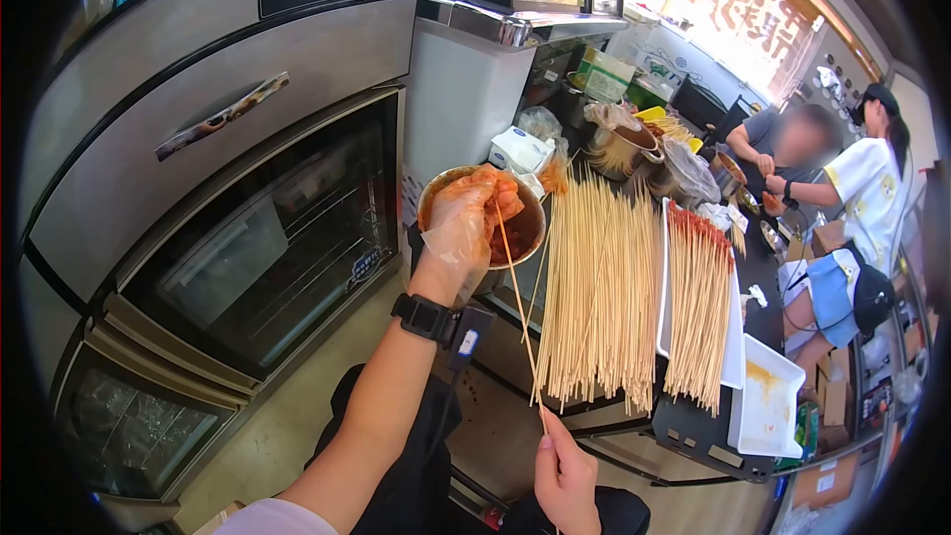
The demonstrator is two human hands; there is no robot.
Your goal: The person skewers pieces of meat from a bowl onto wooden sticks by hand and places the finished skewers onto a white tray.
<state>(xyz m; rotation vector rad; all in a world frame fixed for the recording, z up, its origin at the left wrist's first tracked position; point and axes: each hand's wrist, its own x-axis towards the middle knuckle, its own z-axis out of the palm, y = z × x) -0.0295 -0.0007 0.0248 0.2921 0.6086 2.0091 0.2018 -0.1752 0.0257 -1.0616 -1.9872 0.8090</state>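
My left hand (460, 216), in a clear plastic glove smeared with red sauce, is over a metal pot (536, 223) of red-coated meat. Its fingers are closed around a piece of meat (507, 202) at the upper end of a bamboo skewer (517, 299). Lower down, my right hand (568, 476) is bare and pinches the skewer's other end. Beside the pot lies a wide bundle of plain bamboo skewers (599, 297). To its right, a white tray (733, 337) carries many skewers tipped with red meat (698, 307).
A stained white tray (768, 401) sits at the table's near right corner. Behind the skewers are a tissue pack (522, 151) and a pot (649, 144). A steel cabinet (228, 30) stands left. Two people, one in a white shirt (867, 183), work at the far right.
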